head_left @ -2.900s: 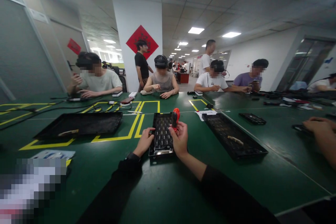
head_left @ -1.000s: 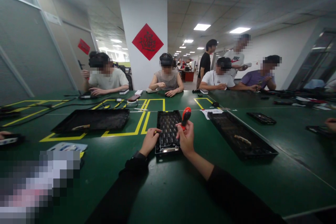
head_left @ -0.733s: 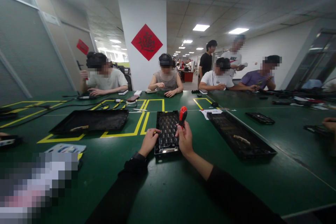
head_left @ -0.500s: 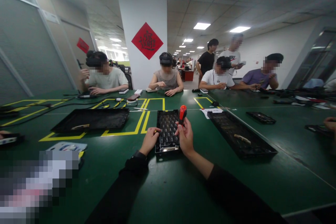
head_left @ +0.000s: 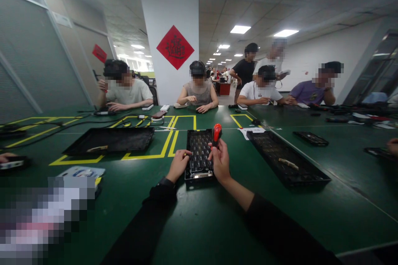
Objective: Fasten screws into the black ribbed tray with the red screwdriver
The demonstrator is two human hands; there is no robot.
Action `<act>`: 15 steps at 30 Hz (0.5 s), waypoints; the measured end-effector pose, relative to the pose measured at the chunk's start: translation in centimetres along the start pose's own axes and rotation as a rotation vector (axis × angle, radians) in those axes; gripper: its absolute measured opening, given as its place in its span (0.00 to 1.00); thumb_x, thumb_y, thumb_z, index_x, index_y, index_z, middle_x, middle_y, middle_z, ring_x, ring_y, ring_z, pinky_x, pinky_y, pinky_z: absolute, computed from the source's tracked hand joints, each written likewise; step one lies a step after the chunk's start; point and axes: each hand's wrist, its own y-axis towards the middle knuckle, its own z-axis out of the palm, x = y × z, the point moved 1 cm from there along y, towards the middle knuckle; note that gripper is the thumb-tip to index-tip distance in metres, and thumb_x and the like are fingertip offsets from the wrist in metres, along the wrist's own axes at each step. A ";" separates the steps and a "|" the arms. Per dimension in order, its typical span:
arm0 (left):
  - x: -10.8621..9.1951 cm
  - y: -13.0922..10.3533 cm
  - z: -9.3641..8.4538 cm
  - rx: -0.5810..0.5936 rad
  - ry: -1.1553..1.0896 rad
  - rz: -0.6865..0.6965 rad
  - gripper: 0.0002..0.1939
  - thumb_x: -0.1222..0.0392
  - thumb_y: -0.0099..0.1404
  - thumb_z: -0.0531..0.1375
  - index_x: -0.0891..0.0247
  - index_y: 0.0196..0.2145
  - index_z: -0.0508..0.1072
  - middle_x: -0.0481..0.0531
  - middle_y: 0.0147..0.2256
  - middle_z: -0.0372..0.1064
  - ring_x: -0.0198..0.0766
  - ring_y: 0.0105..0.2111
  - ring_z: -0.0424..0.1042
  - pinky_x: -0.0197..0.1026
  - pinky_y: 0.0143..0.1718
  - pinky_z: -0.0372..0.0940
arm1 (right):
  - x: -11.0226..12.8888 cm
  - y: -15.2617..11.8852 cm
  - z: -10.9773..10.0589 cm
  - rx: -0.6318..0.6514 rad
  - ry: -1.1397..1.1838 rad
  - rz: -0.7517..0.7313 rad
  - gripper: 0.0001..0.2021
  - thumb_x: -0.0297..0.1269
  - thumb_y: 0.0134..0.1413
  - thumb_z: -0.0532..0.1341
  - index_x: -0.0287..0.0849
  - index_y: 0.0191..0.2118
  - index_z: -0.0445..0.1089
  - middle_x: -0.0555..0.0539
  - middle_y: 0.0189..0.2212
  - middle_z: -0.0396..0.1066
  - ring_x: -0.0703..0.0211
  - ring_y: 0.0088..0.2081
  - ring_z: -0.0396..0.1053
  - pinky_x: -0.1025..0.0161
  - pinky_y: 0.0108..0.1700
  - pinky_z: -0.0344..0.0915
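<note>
A black frame [head_left: 199, 180] with rows of small slots lies on the green table in front of me, a pale metallic strip at its near end. My right hand [head_left: 221, 161] is closed round a screwdriver with a red and black handle [head_left: 217, 132], held upright over the frame's right side; its tip is hidden. At the frame's left edge rests my left hand [head_left: 178, 165], its fingers bent together and pinching something too small to make out.
Black trays lie on the left [head_left: 118, 140] and right [head_left: 280, 155], each holding a pale strip. Cables [head_left: 46, 132] cross the table's left side. A blurred packet [head_left: 81, 172] is at the near left. Several people sit opposite.
The whole view has shifted slightly. Both hands keep the same place at the frame, and the screwdriver stays in my right hand. A person at the far right has lowered an arm slightly.
</note>
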 end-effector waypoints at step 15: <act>-0.3 -0.1 -0.1 0.003 -0.009 0.002 0.13 0.66 0.56 0.51 0.63 0.35 0.73 0.53 0.40 0.63 0.38 0.42 0.63 0.43 0.49 0.58 | 0.2 0.0 -0.1 0.026 -0.009 0.033 0.12 0.39 0.59 0.52 0.45 0.47 0.58 0.50 0.36 0.67 0.72 0.19 0.58 0.70 0.21 0.56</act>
